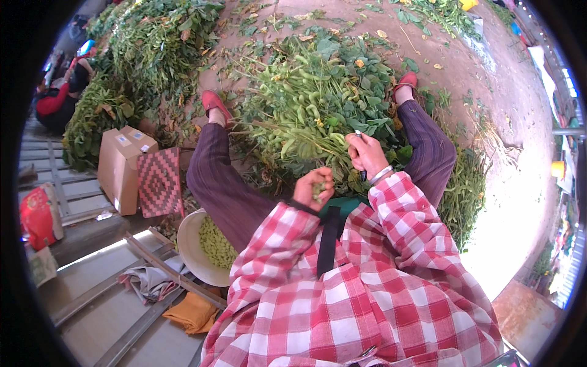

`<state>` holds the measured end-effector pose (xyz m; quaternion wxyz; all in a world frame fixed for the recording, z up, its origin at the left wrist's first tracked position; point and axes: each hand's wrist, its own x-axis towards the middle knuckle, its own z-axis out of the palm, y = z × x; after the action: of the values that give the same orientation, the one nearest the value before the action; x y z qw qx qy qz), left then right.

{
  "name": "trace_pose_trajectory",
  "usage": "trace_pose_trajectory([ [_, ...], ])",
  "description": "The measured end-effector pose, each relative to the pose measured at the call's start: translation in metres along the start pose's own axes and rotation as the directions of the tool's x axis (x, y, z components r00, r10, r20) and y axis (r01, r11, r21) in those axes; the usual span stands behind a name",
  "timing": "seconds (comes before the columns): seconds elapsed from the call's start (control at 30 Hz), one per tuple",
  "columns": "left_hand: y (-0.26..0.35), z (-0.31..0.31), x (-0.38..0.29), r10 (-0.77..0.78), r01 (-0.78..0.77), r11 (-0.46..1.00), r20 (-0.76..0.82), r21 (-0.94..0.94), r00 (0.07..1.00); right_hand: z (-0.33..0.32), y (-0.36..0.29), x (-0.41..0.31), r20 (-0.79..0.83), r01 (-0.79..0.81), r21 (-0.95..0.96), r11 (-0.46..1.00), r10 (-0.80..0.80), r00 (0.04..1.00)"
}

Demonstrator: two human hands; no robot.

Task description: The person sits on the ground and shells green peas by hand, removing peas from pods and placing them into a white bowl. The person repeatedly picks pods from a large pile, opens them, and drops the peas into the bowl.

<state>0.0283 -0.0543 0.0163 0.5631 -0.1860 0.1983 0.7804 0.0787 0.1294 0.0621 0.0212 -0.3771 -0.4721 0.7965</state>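
Observation:
My left hand point(312, 184) is curled around a few green bean pods point(318, 191) in front of my lap. Just to its right and a little farther out, my right hand point(368, 153) is closed on a slim object point(363, 175), pale at its top end and dark below; what it is cannot be made out. A stalk of green pods point(305, 137) reaches to the fingers of my right hand; whether they grip it is unclear. Between my legs lies a heap of leafy bean plants point(312, 87), thick with pods.
Left of my thigh stands a white bucket point(189, 245) holding loose pods point(215, 243). Near it are a cardboard box point(117, 169), a patterned woven mat point(159, 183) and an orange cloth point(192, 314). More plants point(156, 50) are piled at upper left, near another person point(57, 103).

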Motion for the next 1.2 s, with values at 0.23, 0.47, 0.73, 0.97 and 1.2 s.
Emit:
trace_pose_trajectory([
  [0.23, 0.104, 0.000, -0.149, 0.351, -0.499, 0.772, 0.392, 0.392, 0.850, -0.028, 0.007, -0.010, -0.016, -0.005, 0.218, 0.976, 0.009, 1.000],
  [0.47, 0.174, -0.145, -0.274, 0.506, 0.140, -0.061, -0.090, 0.988, 0.858, -0.042, 0.013, 0.027, 0.199, 0.380, -0.763, 0.522, -0.370, 0.907],
  [0.73, 0.172, -0.063, -0.250, 0.941, 0.038, -0.086, 0.069, 0.996, 0.331, -0.046, -0.012, 0.028, 0.267, 0.285, -0.957, 0.060, -0.211, 0.940],
  [0.97, 0.060, 0.065, -0.094, 0.504, -0.278, 0.390, 0.049, 0.878, 0.863, -0.039, -0.026, -0.012, 0.255, 0.274, -0.961, 0.043, -0.250, 0.934],
  [1.2, -0.023, 0.018, 0.034, 0.046, 0.033, 0.879, -0.153, 0.476, 0.987, -0.033, 0.016, -0.032, 0.210, 0.344, -0.835, 0.428, -0.330, 0.920],
])
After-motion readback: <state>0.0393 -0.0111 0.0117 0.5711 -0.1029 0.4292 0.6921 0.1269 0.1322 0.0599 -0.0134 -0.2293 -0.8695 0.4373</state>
